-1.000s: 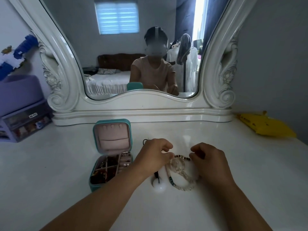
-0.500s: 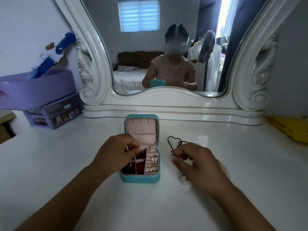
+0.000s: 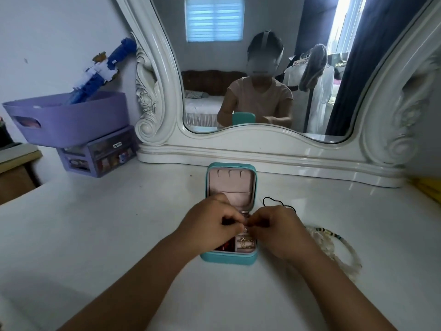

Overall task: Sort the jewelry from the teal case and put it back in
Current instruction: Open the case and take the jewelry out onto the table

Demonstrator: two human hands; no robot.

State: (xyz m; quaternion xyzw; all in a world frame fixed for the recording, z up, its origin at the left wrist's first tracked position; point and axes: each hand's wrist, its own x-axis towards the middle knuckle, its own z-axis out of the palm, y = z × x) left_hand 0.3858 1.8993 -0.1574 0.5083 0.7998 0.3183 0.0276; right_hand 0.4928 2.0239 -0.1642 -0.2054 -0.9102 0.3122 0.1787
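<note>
We see both hands meet over the open case (image 3: 230,258), left hand (image 3: 210,226) and right hand (image 3: 276,229) with fingers curled, pinching a tiny piece (image 3: 245,228) between them. Necklaces (image 3: 334,249) lie beside the right wrist on the table (image 3: 119,223).

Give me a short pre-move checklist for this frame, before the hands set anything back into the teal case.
1. Teal case open, lid upright: ok.
2. Left hand and right hand meet over the case: ok.
3. Item pinched between the fingertips: cannot tell, too small.
4. Ring slots visible at the case's right: ok.
5. Beaded necklaces back in the case: not ok, on the table to its right.
6. Black cord back in the case: not ok.
</note>
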